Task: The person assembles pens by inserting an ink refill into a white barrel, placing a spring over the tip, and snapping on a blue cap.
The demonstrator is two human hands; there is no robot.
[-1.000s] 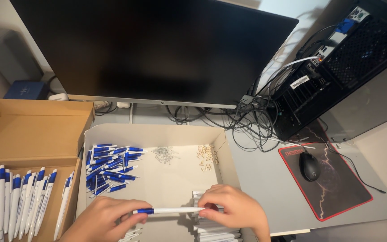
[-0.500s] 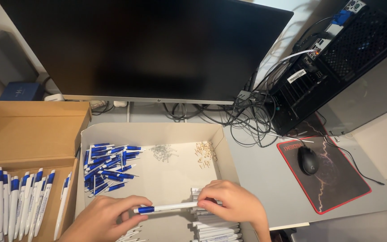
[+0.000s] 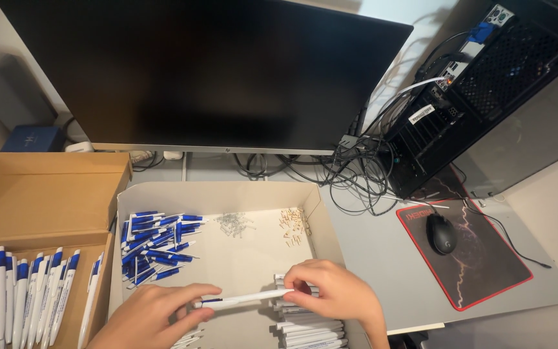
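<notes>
In the head view, a shallow white tray (image 3: 227, 190) sits below a dark monitor (image 3: 208, 71). Inside the tray, a heap of blue pen parts (image 3: 153, 242) lies at its left, with small springs (image 3: 234, 223) and tips (image 3: 292, 226) toward its far side and white barrels (image 3: 308, 323) at its near right. Left of the tray stands a cardboard box (image 3: 40, 194) of finished pens (image 3: 24, 291). Over the tray's near edge, the left hand (image 3: 146, 320) and right hand (image 3: 334, 291) each pinch one end of a white pen (image 3: 243, 298), lying nearly level, its long axis running left-right, dark end leftward.

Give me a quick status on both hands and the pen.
Left hand and right hand each grip one end of a white plastic pen with blue tip. Pen level above the shallow white cardboard tray. Nothing blocking.
</notes>
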